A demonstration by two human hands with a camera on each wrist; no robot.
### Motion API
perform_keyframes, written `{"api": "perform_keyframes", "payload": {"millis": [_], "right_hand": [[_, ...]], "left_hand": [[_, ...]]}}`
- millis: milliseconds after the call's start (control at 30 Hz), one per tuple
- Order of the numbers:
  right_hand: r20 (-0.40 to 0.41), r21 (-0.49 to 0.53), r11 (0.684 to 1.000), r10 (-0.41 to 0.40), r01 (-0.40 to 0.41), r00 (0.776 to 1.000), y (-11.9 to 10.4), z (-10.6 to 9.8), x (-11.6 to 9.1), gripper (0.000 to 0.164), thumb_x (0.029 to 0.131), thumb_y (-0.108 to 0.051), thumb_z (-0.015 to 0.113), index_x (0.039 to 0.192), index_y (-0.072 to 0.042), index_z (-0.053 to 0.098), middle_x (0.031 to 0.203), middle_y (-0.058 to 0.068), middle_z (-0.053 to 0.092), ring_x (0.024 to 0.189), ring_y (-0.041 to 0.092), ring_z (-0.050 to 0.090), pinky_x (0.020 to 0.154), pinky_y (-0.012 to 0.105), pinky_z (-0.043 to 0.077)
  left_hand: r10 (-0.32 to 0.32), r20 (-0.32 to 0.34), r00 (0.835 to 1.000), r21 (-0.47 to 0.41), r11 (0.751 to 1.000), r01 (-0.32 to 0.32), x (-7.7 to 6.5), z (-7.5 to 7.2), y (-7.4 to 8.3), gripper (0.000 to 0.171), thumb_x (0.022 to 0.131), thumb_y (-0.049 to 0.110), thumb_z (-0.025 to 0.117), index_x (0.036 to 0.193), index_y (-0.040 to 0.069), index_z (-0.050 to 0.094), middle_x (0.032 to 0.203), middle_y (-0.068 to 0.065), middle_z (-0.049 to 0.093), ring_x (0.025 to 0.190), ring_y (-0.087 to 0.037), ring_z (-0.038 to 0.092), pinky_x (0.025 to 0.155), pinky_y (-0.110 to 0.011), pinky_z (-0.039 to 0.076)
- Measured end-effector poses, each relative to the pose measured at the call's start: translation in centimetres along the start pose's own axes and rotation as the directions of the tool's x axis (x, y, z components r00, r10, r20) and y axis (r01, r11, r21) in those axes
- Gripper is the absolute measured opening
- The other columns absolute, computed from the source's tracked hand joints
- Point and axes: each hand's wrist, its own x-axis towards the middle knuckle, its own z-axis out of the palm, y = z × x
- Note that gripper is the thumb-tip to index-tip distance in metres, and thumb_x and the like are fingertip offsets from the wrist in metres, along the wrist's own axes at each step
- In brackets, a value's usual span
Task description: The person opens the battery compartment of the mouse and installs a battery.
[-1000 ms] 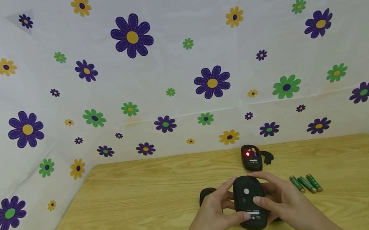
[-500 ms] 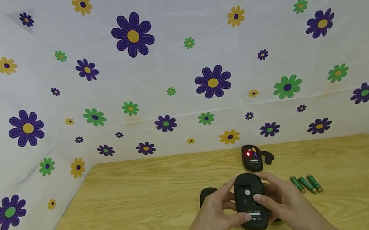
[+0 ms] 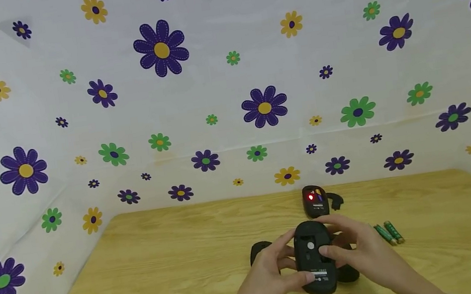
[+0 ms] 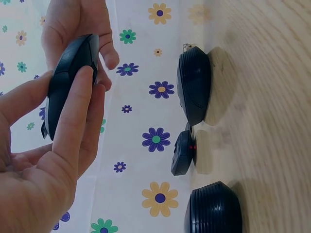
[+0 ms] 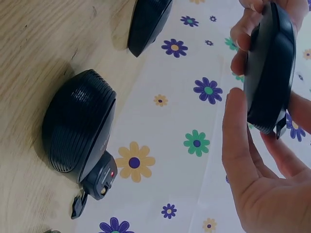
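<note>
A black computer mouse (image 3: 319, 281) is held up over the table, its underside with a white label turned toward me. My left hand (image 3: 269, 275) grips its left side, thumb on the label end. On the other side my right hand (image 3: 363, 249) holds it, thumb pressing the underside beside a dark recess. In the right wrist view, a small flap (image 5: 281, 125) juts from one end of the held mouse. Fingers of both hands hide part of its sides and back.
Dark mice stand left (image 3: 258, 250) and right (image 3: 348, 272) behind the hands. Farther back lies an upturned mouse (image 3: 316, 208) with a red light and batteries inside, beside a loose battery cover (image 3: 336, 200). Green batteries (image 3: 393, 231) lie at right, partly behind the right hand.
A dark recess has opened on the mouse's underside near its top end. My right hand has shifted slightly, now hiding one green battery. The view has turned a little to the right.
</note>
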Motion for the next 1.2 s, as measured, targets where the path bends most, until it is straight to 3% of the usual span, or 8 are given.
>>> {"api": "perform_keyframes", "payload": {"millis": [167, 400, 700, 1200], "right_hand": [[-0.051, -0.014, 1.0, -0.014, 0.013, 0.999, -0.1, -0.2, 0.2, 0.032, 0.094, 0.001, 0.069, 0.125, 0.007, 0.062, 0.114, 0.019, 0.066, 0.089, 0.025, 0.067, 0.069, 0.032, 0.063], [-0.117, -0.033, 0.998, 0.048, -0.053, 0.992, -0.7, -0.6, 1.1, 0.015, 0.095, -0.002, 0.069, 0.109, 0.002, 0.063, 0.101, 0.01, 0.068, 0.091, 0.024, 0.066, 0.081, 0.036, 0.061], [-0.108, 0.15, 0.988, 0.043, -0.026, 0.993, -1.3, -1.4, 2.6, 0.025, 0.1, -0.002, 0.061, 0.119, 0.012, 0.053, 0.088, 0.012, 0.063, 0.075, 0.022, 0.069, 0.072, 0.034, 0.063], [-0.063, 0.171, 0.985, 0.02, -0.009, 0.998, -0.9, -1.7, 4.9, 0.029, 0.101, 0.001, 0.058, 0.124, 0.016, 0.05, 0.087, 0.01, 0.065, 0.074, 0.018, 0.068, 0.072, 0.033, 0.064]], "left_hand": [[-0.03, 0.0, 1.0, 0.004, 1.0, 0.03, 0.0, -0.1, 0.0, 0.075, 0.088, -0.005, 0.074, 0.154, 0.011, 0.043, 0.105, -0.006, 0.067, 0.094, -0.021, 0.069, 0.074, -0.035, 0.063], [-0.031, 0.003, 1.0, -0.001, 1.0, 0.031, 0.1, -0.2, -0.1, 0.075, 0.088, -0.005, 0.073, 0.154, 0.012, 0.043, 0.105, -0.006, 0.068, 0.095, -0.022, 0.07, 0.074, -0.036, 0.063], [0.001, 0.018, 1.0, -0.043, 0.999, 0.0, -0.1, -0.6, -0.2, 0.074, 0.088, -0.008, 0.071, 0.154, 0.011, 0.043, 0.106, -0.008, 0.067, 0.097, -0.023, 0.07, 0.073, -0.035, 0.064], [-0.004, -0.001, 1.0, -0.05, 0.999, 0.004, -0.7, -1.2, -0.4, 0.073, 0.088, -0.007, 0.071, 0.153, 0.013, 0.044, 0.107, -0.009, 0.066, 0.096, -0.023, 0.069, 0.073, -0.038, 0.064]]}}
